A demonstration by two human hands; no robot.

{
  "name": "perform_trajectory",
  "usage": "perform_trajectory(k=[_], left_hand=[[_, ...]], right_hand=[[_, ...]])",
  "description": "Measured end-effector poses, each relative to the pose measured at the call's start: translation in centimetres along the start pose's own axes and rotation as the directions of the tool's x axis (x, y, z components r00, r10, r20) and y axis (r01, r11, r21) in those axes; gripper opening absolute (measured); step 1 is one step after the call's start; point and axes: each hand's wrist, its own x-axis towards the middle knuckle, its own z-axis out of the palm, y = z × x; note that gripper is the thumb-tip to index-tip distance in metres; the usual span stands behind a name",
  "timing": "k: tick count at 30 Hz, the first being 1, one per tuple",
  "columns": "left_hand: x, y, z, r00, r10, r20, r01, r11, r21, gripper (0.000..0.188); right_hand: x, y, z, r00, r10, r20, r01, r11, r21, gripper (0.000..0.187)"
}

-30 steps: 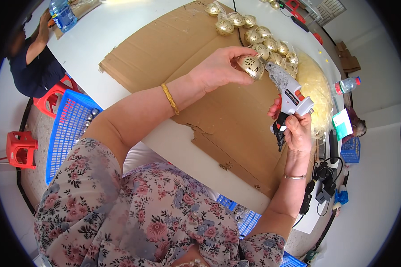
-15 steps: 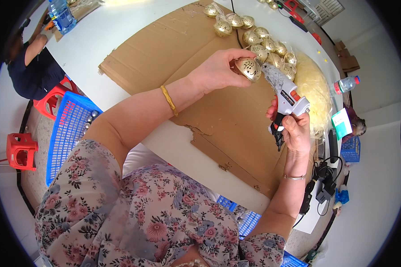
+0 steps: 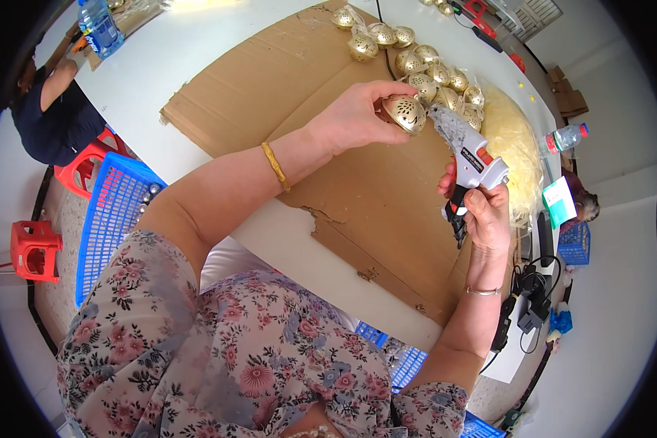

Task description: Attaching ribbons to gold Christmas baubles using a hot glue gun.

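My left hand (image 3: 355,113) holds a small gold perforated bell-shaped ornament (image 3: 405,113) above a brown cardboard sheet (image 3: 358,190). My right hand (image 3: 483,213) grips the handle of a white glue gun (image 3: 469,157), whose nozzle points at the ornament and touches or nearly touches it. A gold bangle sits on my left wrist and a thin silver one on my right. Behind the held ornament lies a cluster of several more gold ornaments (image 3: 416,55) on the cardboard.
The cardboard lies on a white table (image 3: 197,44). A pale yellow fluffy heap (image 3: 511,139) and a water bottle (image 3: 566,136) sit at the right. Another person (image 3: 55,109) sits at the far left by red stools (image 3: 33,248). A blue crate (image 3: 113,212) stands beside me.
My left hand has turned the ornament slightly and the glue gun nozzle has come closer to it. Both hands stay in nearly the same place.
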Motion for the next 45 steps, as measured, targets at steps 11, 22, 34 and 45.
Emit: perform_trajectory(k=[11, 22, 34, 45], left_hand=[[-0.1, 0.5, 0.0, 1.000, -0.009, -0.009, 0.009, 1.000, -0.017, 0.062], [0.0, 0.2, -0.2, 0.999, -0.013, -0.039, 0.009, 0.995, -0.095, 0.061], [1.1, -1.0, -3.0, 0.986, -0.092, -0.142, 0.076, 0.991, -0.113, 0.059], [2.0, -2.2, -3.1, 0.986, -0.085, -0.141, 0.063, 0.986, -0.154, 0.060]], right_hand=[[0.0, -0.1, -0.1, 1.000, 0.023, -0.003, -0.023, 0.999, -0.038, 0.068], [-0.2, -0.6, -0.5, 0.998, 0.051, -0.020, -0.053, 0.992, -0.111, 0.056], [0.1, -2.2, 0.8, 0.920, 0.147, 0.362, 0.123, 0.771, -0.625, 0.052], [-0.5, -1.0, 3.0, 0.943, 0.131, 0.307, 0.219, 0.449, -0.866, 0.056]])
